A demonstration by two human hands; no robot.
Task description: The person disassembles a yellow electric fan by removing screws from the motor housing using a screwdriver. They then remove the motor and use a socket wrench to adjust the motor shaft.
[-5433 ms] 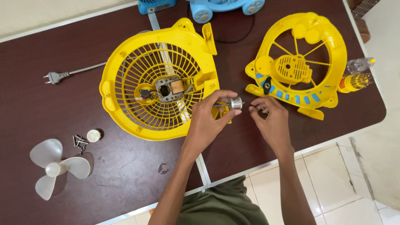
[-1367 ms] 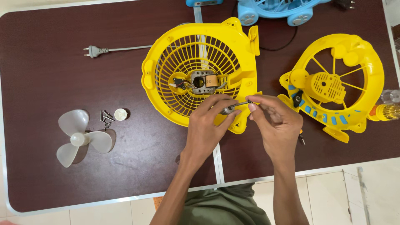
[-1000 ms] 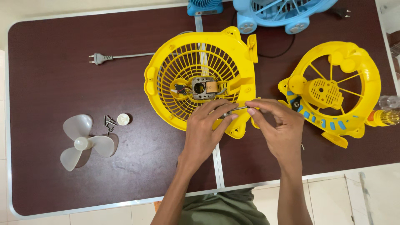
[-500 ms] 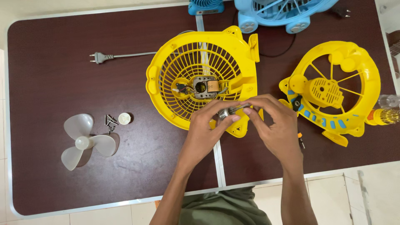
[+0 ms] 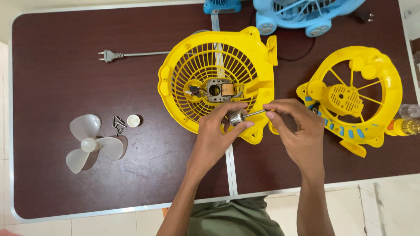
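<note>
Left hand (image 5: 216,135) curled round a small metal rotor (image 5: 236,117), fingers (image 5: 232,107) narrowed over its top and thumb pressed under it. Right hand (image 5: 297,131) pinching the thin shaft (image 5: 258,113) that sticks out of the rotor, fingertips (image 5: 274,114) closed tight on its far end. Rotor held just above the lower rim of the yellow fan housing (image 5: 258,65), between both sets of fingers. Just beyond the left fingers, inside the housing's grille, a grey motor frame (image 5: 218,90) with a round hole in its middle. Well to the left of the left fingers, on the dark brown desk (image 5: 57,57): a pale three-bladed propeller (image 5: 90,144), a few screws (image 5: 117,123) and a small white cap (image 5: 133,120) lying close together. Beyond them, a grey plug (image 5: 108,55) with its cord running toward the housing. Right of the right fingers, a second yellow fan cover (image 5: 372,87) with spokes, and past it a yellow-handled screwdriver (image 5: 407,126) at the desk's edge. Far beyond both hands, a blue fan (image 5: 306,13), partly out of view.
</note>
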